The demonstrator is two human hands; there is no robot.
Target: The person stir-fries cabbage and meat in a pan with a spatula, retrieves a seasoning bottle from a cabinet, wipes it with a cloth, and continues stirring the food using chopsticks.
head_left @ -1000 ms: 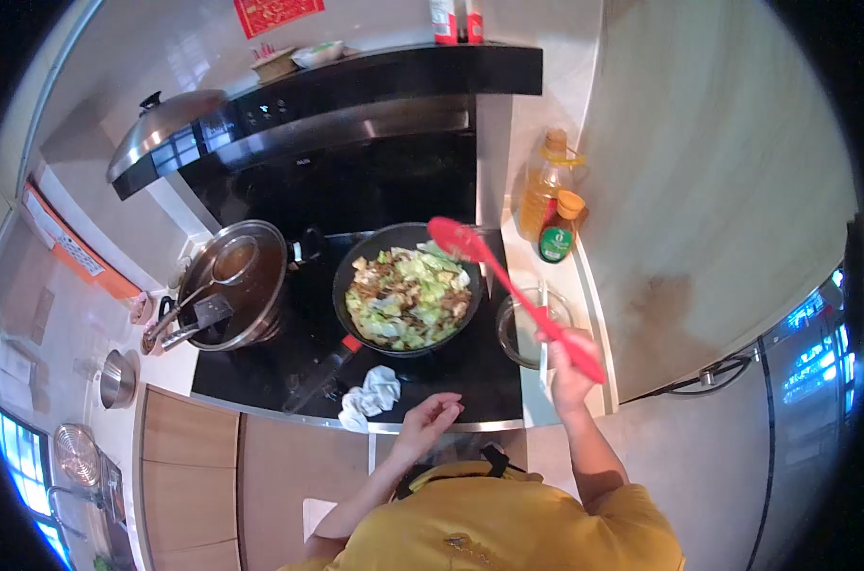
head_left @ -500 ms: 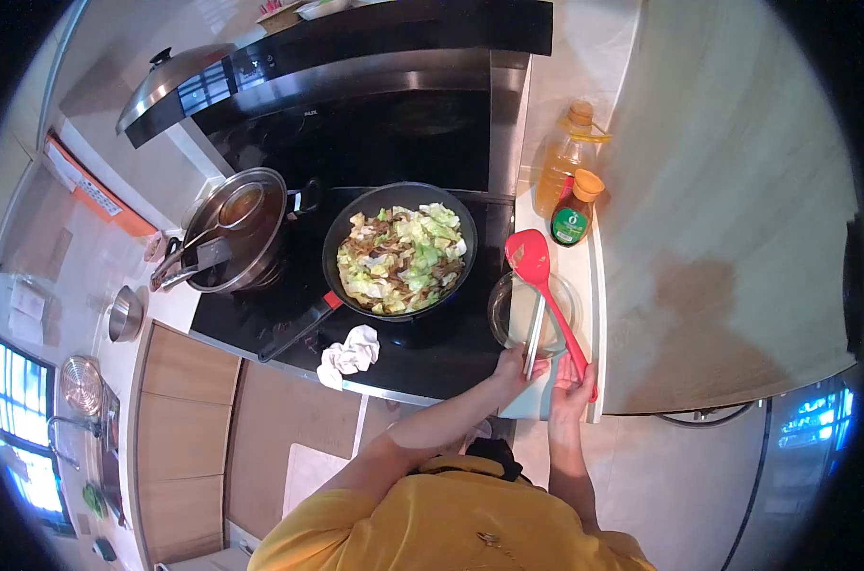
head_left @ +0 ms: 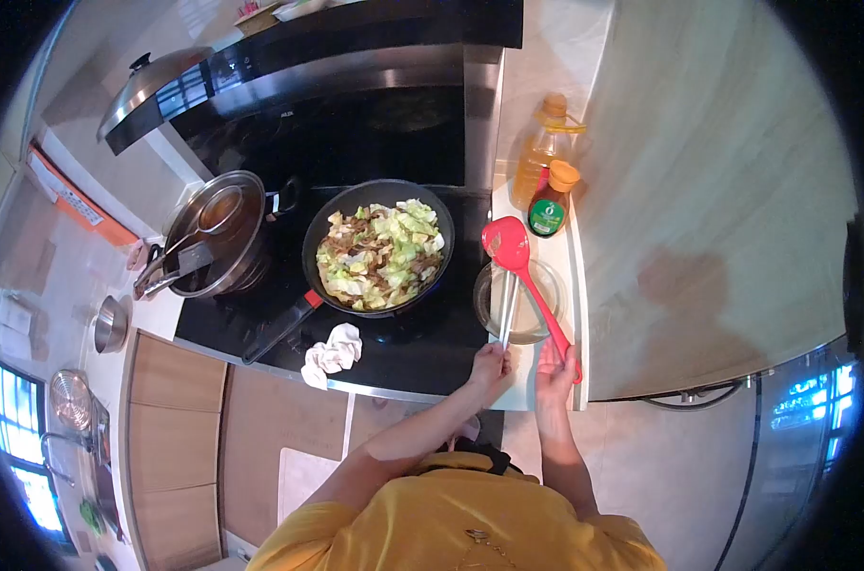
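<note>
Red cooking spatula (head_left: 510,247) is held by the right hand (head_left: 552,374) above the narrow counter at the right side of the cooktop (head_left: 394,354). Its handle is gripped near the lower end, between the thumb and the fingers, and its broad head is directed away from the body. Some brown bits are seen on this head.

By the left hand (head_left: 490,364) a pair of pale chopsticks (head_left: 508,309) is gripped, with the fingers closed around the near ends. Both tools are extended over a round glass bowl (head_left: 542,335); whether the bowl is touched by them cannot be told.

Behind the bowl, a large oil bottle (head_left: 538,157) and a smaller sauce bottle (head_left: 548,214) with a green label are placed close together. On the cooktop, a black frying pan (head_left: 354,197) is filled with chopped cabbage (head_left: 394,257) mixed with brown pieces, and its handle is pointed toward the near left. Near this handle a crumpled white cloth (head_left: 333,354) is laid. Farther left, a steel pot (head_left: 249,274) is seen, in which a strainer (head_left: 222,209) is rested.
</note>
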